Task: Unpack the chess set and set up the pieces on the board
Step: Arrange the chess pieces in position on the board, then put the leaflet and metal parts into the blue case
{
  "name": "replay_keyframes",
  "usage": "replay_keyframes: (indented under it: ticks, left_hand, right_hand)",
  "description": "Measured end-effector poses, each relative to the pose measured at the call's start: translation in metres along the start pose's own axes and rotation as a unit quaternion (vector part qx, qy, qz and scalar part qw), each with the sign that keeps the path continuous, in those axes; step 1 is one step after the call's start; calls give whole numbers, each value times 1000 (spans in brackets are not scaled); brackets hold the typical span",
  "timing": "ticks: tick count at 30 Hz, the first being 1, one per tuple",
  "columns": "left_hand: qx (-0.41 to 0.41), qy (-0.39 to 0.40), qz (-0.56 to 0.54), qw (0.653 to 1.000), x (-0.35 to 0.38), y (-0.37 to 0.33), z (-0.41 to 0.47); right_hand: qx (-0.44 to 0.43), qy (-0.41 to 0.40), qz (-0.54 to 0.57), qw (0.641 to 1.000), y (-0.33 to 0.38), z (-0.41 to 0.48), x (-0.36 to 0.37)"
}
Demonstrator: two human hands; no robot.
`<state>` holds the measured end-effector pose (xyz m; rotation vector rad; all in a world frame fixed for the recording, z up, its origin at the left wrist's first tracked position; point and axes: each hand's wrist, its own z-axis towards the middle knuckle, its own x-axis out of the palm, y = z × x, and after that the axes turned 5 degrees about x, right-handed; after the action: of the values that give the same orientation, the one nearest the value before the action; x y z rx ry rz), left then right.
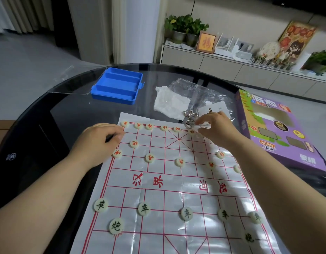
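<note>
Chess board (169, 182), lower centre: black soldiers and cannons (144, 208) laid near; red soldiers, cannons (150, 158) and six back-row pieces (149, 126) far; right end unfilled. Left hand (101, 139) curled at the board's top-left corner, right hand (215, 128) bent-fingered by the sixth piece (192, 132); holdings unclear. Beyond: metal rings (188, 116) crowding the far edge, bag (195, 92), blue tray (118, 85), purple box (279, 132).

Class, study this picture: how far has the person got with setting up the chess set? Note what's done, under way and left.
Done: blue case sits empty, board spread; red soldiers, red cannons, black soldiers and black cannons stand placed. Under way: right hand reaches the red back row, six pieces down. Left: likely that row's right end, hidden by the hand; the black back row is out of frame.
</note>
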<state>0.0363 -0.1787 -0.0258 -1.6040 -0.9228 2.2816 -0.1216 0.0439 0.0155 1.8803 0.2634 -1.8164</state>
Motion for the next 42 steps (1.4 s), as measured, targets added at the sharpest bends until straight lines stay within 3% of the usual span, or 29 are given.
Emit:
replay_keyframes:
  ticks: [14,32,42]
  left_hand:
    - [11,-9,1,1000,2,4,2]
    - [15,-7,-2,1000,3,6,2]
    - [4,-12,10,1000,4,5,2]
  right_hand:
    - [-57,13,-11,998,29,10,24]
    - [-24,-37,14,999,0,2,2]
    - [22,-7,18,1000,-29,-11,-6]
